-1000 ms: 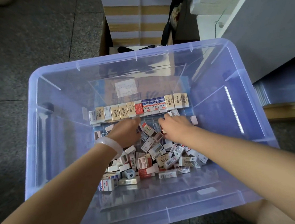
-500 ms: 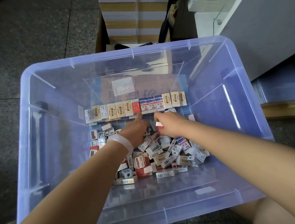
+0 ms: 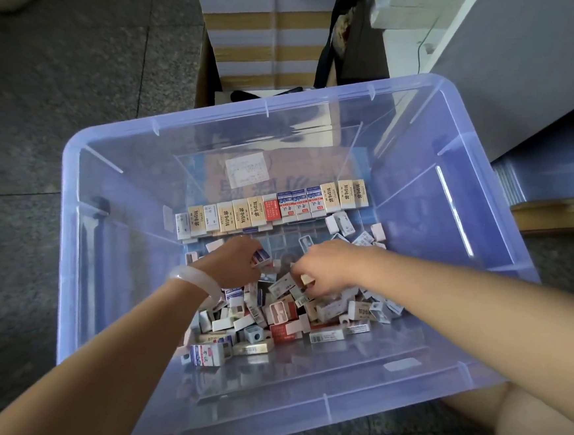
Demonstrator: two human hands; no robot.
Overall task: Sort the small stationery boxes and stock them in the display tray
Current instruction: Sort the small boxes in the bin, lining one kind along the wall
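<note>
You are reaching both arms into a clear bluish plastic storage bin (image 3: 82, 212) on a grey stone floor (image 3: 62, 80). Standing along the far edge of the bin's floor is one tidy row of eraser boxes (image 3: 271, 208): thirteen by my count, touching side by side, made up of eight beige, three blue-and-white, one red and one white at the left end. In front of the row is lying one loose heap of small stationery boxes (image 3: 286, 317), far too many and too jumbled to count, with a blue pencil sharpener (image 3: 253, 335) among them.

Your left hand (image 3: 234, 262), with one pale bangle (image 3: 198, 281) on its wrist, is gripping one blue-and-white box (image 3: 260, 256) in curled fingers. Your right hand (image 3: 324, 269) is curling down into the heap and pinching a small pale box (image 3: 307, 279); how much more it holds I cannot tell.

Compared with half a second ago, both hands are sitting lower, away from the row and back over the heap, and the left hand is now holding a box.

Beyond the bin, a cardboard carton (image 3: 264, 30) of striped stacked packs is standing open, beside a grey cabinet (image 3: 524, 61).
</note>
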